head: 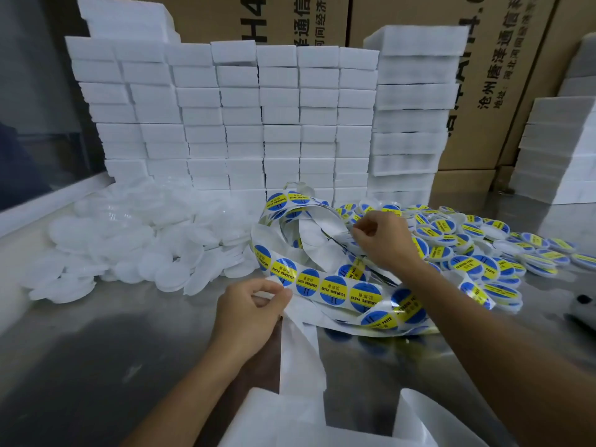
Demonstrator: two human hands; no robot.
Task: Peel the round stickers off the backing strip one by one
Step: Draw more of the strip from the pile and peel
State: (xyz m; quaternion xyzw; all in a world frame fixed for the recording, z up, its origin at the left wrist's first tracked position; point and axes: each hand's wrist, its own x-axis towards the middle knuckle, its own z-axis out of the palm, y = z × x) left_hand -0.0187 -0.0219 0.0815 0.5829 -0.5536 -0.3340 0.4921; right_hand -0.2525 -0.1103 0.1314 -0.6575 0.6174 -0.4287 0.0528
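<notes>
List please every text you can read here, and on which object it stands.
"SOLDERING PASTE": round stickers on the backing strip.
"沧州唐泽通信", "地址:": right cardboard box.
"泽通信": left cardboard box, cut off.
Small characters under "SOLDERING PASTE": too blurred.
</notes>
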